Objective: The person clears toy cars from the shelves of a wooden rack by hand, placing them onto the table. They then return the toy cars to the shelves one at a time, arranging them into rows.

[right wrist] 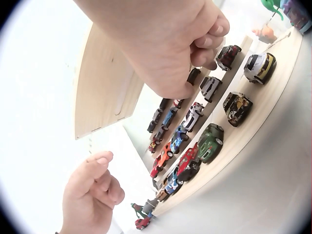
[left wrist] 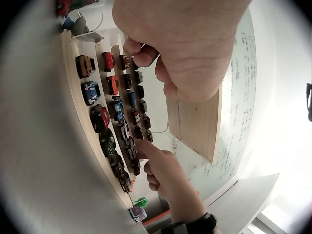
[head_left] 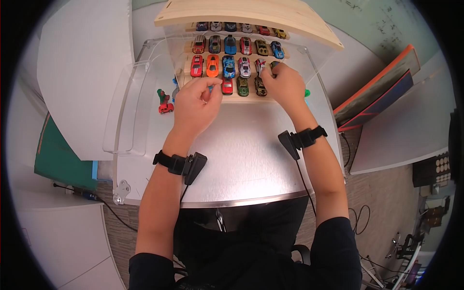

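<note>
Several toy cars stand in rows on a stepped wooden display rack (head_left: 236, 100). My right hand (head_left: 286, 86) is at the rack's right side, its thumb extended against a white and grey toy car (right wrist: 210, 88) in the second row from the front. Its other fingers are curled, apart from that car. Beside them, at the row's end, stands a dark red and black toy car (right wrist: 228, 57). My left hand (head_left: 195, 104) hovers before the front row's left part, fingers loosely curled with nothing seen in them. A red toy car (head_left: 227, 87) stands close by its fingertips.
A wooden top board (head_left: 246, 19) overhangs the rack, with clear side panels below it. On the left of the metallic table (head_left: 237, 159) are a small red car figure (head_left: 166, 108) and a clear plastic cover (head_left: 126, 108). A green toy (head_left: 307, 93) lies past my right hand.
</note>
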`<state>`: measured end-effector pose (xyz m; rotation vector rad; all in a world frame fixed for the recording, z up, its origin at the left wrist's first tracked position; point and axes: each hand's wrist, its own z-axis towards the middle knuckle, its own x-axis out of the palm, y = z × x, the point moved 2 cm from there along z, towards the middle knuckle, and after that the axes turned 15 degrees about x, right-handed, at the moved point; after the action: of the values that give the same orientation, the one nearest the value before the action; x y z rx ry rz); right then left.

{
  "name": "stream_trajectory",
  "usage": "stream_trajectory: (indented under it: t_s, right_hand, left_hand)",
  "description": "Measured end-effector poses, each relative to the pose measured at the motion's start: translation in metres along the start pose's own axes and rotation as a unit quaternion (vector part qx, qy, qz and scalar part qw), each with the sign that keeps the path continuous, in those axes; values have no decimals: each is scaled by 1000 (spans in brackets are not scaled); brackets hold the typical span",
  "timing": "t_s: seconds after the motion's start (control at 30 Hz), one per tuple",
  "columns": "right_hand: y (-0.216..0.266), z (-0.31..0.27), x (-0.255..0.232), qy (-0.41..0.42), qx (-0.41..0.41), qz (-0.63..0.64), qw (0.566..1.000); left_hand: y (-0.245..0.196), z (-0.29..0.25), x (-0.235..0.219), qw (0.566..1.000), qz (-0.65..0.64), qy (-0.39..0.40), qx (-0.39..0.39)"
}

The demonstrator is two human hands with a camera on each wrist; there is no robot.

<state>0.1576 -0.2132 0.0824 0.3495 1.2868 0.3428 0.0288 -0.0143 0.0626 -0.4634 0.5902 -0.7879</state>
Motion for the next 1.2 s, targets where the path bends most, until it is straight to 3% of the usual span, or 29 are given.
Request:
stream_trajectory:
  t_s: [0.1,0.37,1.1,1.2]
  right_hand:
    - [-12,-11,3,4,-16,23,1000]
    - [-13,-35,19,76,-11,-86,993]
    - [-12,-41,13,39,-1,-64,997]
    - [-1,-49,22,37,-51,-34,997]
  left_hand:
    - [1,0,0,1000,2,-3,2]
    - [2,-2,3,1000,-2,-11,-11]
    - [5,-4,3,1000,8,13,-10]
    - [4,-4,4,1000,8,11,-14]
